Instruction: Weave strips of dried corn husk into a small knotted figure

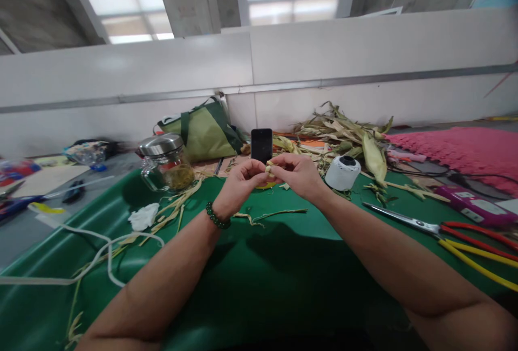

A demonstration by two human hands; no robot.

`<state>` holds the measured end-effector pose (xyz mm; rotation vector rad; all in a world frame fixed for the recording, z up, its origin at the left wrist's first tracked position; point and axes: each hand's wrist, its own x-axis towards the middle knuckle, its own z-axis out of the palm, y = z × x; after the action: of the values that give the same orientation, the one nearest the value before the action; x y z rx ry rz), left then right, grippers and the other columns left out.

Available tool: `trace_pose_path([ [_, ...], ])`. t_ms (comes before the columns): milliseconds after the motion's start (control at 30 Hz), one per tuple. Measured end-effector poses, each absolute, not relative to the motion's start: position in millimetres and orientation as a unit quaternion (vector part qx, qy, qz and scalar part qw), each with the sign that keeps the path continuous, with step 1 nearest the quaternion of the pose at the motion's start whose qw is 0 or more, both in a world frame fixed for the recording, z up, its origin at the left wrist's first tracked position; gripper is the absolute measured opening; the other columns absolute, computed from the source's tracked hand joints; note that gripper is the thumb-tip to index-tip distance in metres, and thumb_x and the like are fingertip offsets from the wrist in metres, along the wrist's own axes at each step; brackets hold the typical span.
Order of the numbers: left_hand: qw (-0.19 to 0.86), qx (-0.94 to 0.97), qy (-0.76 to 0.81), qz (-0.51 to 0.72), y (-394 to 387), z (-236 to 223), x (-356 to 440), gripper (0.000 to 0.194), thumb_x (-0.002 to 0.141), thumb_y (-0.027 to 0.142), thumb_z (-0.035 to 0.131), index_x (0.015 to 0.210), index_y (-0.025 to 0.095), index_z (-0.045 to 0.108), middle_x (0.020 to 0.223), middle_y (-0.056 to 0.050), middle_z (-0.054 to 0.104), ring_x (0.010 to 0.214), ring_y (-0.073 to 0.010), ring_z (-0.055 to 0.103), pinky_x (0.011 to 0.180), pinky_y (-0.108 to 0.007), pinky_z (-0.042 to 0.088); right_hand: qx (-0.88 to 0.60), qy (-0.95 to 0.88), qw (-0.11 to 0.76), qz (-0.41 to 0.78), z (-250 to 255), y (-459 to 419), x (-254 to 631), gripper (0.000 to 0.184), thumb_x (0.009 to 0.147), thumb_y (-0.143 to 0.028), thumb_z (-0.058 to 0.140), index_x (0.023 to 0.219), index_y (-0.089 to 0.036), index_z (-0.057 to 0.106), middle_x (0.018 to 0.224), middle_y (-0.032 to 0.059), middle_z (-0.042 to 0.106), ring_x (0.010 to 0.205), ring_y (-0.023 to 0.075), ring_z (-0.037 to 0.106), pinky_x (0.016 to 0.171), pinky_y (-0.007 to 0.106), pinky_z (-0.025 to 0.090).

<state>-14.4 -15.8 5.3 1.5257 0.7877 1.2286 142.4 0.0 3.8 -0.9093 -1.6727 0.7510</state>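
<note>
Between my two hands is a small pale-yellow piece of corn husk [268,167], folded or knotted; its exact shape is too small to tell. My left hand [244,179], with a dark green bead bracelet [217,216] on the wrist, pinches it from the left. Thumb and fingers of my right hand [298,176] close on its other side. Just behind the hands a black phone [261,145] stands upright. Below them, a thin dry husk strand [279,213] lies on the green mat [283,281]. Something yellow beneath my fingers is mostly hidden.
To the right are a white thread cone [342,173], large scissors [424,226] with red and yellow handles, a purple device [471,204] and heaped corn husks [343,132]. A glass jar [172,170], crumpled tissue [143,217], white cord [109,246] and green bag [206,132] are left.
</note>
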Motion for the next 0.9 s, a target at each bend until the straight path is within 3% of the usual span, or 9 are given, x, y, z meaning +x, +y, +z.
trace_pose_path([
  [233,0.455,0.628,0.347,0.527,-15.2,1.4,-12.2,0.03,0.068,0.039,0.075,0.076,0.015,0.058,0.072,-0.002,0.068,0.071,-0.014,0.067,0.067,-0.024,0.054,-0.396,-0.682,0.544,0.286,0.1,0.3,139.4,0.015,0.069,-0.029,0.065,0.077,-0.017,0.07,0.069,0.0034,0.069,0.061,0.0152,0.063,0.057,0.027,0.053],
  [500,0.435,0.639,0.335,0.539,-13.3,-0.3,-12.1,0.029,0.069,0.038,0.072,0.082,0.016,0.059,0.067,-0.001,0.07,0.068,-0.0162,0.07,0.067,-0.027,0.057,-0.38,-0.607,0.543,0.439,7.6,-1.6,138.8,0.022,0.06,-0.032,0.073,0.073,-0.015,0.069,0.058,-0.0003,0.066,0.048,0.0099,0.059,0.05,0.023,0.051],
  [700,0.424,0.648,0.328,0.541,-17.6,2.6,-10.9,0.031,0.07,0.039,0.072,0.086,0.016,0.058,0.066,-0.003,0.071,0.067,-0.0172,0.07,0.067,-0.028,0.058,-0.365,-0.59,0.53,0.487,8.7,-0.2,141.3,0.033,0.054,-0.037,0.079,0.074,-0.013,0.069,0.057,-0.0008,0.065,0.046,0.0073,0.056,0.047,0.02,0.05],
  [900,0.376,0.67,0.343,0.541,-16.1,2.2,-12.1,0.021,0.072,0.033,0.069,0.083,0.017,0.061,0.064,-0.002,0.07,0.064,-0.0165,0.069,0.064,-0.027,0.056,-0.358,-0.573,0.51,0.532,5.9,3.1,143.1,0.035,0.052,-0.037,0.081,0.075,-0.014,0.069,0.058,-0.0003,0.066,0.046,0.0065,0.056,0.047,0.019,0.05],
])
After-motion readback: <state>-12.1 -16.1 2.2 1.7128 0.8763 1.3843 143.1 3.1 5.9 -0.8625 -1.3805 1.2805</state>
